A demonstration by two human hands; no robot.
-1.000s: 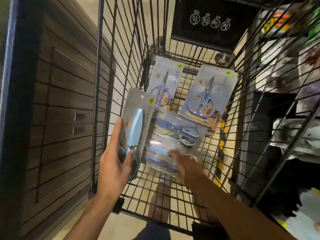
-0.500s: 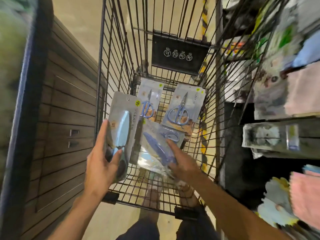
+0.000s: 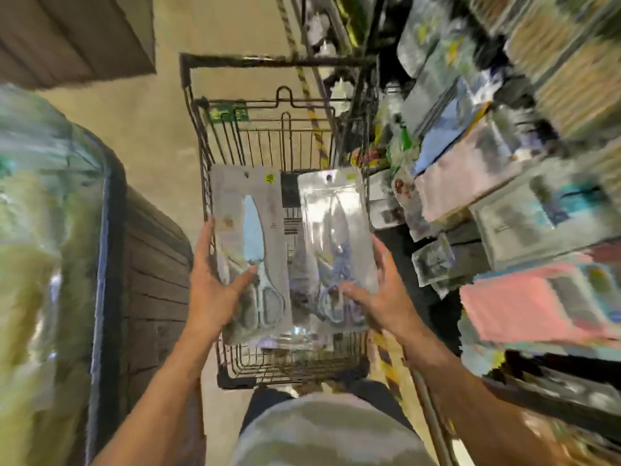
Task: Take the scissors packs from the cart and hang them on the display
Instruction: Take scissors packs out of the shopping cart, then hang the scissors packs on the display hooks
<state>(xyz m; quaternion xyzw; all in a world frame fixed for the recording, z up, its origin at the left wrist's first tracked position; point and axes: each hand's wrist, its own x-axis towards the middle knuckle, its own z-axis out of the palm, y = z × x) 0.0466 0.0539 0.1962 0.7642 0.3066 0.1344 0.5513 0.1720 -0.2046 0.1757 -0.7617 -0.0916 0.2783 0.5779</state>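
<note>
I hold two scissors packs upright side by side above the black wire cart (image 3: pixel 201 136). My left hand (image 3: pixel 211 290) grips the lower left edge of a grey pack with light blue scissors (image 3: pixel 250 237). My right hand (image 3: pixel 383 297) grips the lower right of a clear pack with purple-blue scissors (image 3: pixel 332 237). Both packs show a hang hole at the top. The packs hide most of the cart's inside. The picture is blurred by motion.
Shelves with packaged goods (image 3: pixel 504 183) fill the right side, close to the cart. A dark wood-panelled counter (image 3: pixel 151 280) stands at the left, with blurred greenish goods (image 3: pixel 40 264) beyond it. Beige floor shows ahead of the cart.
Both hands have lifted their packs up out of the cart. The right hand's pack has turned upright. My view has swung up and back, and the two packs lying in the cart are no longer seen.
</note>
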